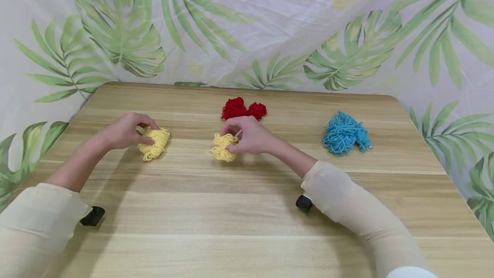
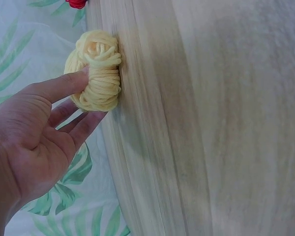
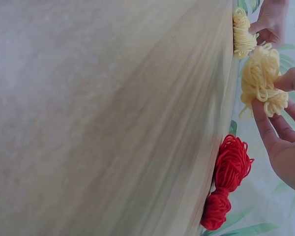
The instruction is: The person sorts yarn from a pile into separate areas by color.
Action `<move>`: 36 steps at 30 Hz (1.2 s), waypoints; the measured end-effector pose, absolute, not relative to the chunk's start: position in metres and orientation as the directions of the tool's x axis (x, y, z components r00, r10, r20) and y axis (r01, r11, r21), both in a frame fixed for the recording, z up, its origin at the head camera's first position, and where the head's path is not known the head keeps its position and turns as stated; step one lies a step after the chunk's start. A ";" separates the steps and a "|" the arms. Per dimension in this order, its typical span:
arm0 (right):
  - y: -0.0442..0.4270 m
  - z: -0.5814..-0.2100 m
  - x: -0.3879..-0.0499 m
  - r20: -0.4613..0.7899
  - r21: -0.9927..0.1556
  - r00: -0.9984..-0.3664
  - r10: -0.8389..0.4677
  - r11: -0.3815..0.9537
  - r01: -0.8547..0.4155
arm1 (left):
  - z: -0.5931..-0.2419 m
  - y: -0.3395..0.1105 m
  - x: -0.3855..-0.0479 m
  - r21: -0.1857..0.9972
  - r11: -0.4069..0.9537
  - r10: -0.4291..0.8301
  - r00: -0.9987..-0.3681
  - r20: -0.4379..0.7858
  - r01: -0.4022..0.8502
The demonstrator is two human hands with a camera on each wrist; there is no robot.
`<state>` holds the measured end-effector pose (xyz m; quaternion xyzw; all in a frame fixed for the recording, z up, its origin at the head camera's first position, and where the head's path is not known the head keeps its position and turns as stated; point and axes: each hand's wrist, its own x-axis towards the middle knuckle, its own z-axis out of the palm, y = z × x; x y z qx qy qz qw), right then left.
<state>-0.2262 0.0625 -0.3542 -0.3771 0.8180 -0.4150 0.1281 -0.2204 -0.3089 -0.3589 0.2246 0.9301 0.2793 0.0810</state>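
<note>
On the left of the table, my left hand (image 1: 125, 132) pinches a yellow yarn ball (image 1: 156, 143), thumb on one side and fingers on the other. In the left wrist view that yarn ball (image 2: 101, 71) sits against the wood. Nearer the middle, my right hand (image 1: 252, 135) grips a second yellow yarn ball (image 1: 222, 147) with loose loops hanging out. The right wrist view shows this looser yarn ball (image 3: 261, 78) lifted off the tabletop between thumb and fingers. Just behind the right hand lie two red yarn balls (image 1: 234, 108), side by side and touching.
Blue yarn (image 1: 341, 134), a large bundle with a smaller one against it, lies on the right of the wooden table (image 1: 185, 218). A leaf-print cloth (image 1: 278, 20) hangs behind the table's far edge. Black wrist pieces (image 1: 92, 216) stick out below both sleeves.
</note>
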 end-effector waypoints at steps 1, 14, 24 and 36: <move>0.061 -0.354 -0.227 0.100 -0.775 -0.682 -0.725 0.373 -0.510 | -0.359 -0.309 -0.221 0.556 0.742 0.465 -0.885 -0.024 0.374; 0.044 -0.351 -0.230 0.075 -0.781 -0.685 -0.725 0.384 -0.493 | -0.360 -0.310 -0.223 0.551 0.746 0.471 -0.882 -0.039 0.374; 0.033 -0.352 -0.233 0.098 -0.776 -0.694 -0.713 0.382 -0.502 | -0.356 -0.309 -0.222 0.544 0.748 0.475 -0.879 -0.041 0.380; 0.017 -0.347 -0.231 0.110 -0.766 -0.671 -0.734 0.368 -0.528 | -0.355 -0.309 -0.219 0.569 0.738 0.462 -0.886 -0.035 0.362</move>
